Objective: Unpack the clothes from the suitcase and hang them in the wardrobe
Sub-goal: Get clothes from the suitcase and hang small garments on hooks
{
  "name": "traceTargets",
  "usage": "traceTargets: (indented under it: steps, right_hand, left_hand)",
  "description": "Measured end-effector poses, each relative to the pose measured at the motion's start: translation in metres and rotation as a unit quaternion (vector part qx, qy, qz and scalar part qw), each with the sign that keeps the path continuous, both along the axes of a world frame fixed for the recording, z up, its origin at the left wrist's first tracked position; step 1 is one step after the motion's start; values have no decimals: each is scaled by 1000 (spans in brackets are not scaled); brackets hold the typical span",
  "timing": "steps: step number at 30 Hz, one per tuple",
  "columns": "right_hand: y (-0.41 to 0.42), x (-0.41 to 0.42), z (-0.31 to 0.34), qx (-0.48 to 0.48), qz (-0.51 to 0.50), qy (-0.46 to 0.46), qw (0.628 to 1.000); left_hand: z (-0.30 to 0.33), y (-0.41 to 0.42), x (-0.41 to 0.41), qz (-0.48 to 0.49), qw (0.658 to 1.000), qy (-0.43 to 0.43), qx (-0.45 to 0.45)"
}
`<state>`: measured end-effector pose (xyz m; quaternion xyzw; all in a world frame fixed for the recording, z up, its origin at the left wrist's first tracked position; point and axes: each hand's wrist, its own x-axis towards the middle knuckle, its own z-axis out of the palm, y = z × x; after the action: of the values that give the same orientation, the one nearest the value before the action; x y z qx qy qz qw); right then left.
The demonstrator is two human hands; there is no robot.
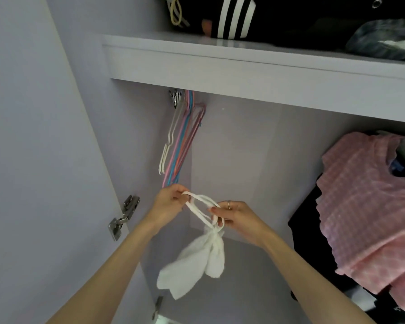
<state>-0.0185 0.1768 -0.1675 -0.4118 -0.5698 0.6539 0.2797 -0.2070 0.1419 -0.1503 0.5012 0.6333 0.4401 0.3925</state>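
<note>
Pink top hangs at wardrobe's right side already, both hands, left & right, pinch white top's straps, not hung yet.

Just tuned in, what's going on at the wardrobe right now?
A person stands at the open wardrobe, both hands on a white top. The left hand and the right hand each pinch its thin straps. It is not yet on a hanger; spare hangers hang inside, beside a pink garment already hung.
</note>
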Motion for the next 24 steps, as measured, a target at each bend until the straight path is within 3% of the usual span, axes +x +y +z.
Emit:
traceTargets:
  steps: [4,10,12,14,18,24]
  right_hand:
    - [16,6,2,-9,-18,11,1000]
    - [24,19,23,135,73,-81,985]
    - [22,19,29,182,110,-122,969]
    - [21,18,29,230,109,-145,956]
    - [26,19,23,329,13,-156,931]
    - [30,26,28,336,-21,-145,930]
  left_hand:
    - [1,9,-2,45,995,-89,-9]
    - [-7,22,12,97,986,-110,-83]
    - [-2,24,20,73,982,-151,-87]
    - [2,25,28,34,986,-139,-81]
    - [7,23,44,-35,987,-137,-72]
    - [8,22,54,-81,987,-107,-89]
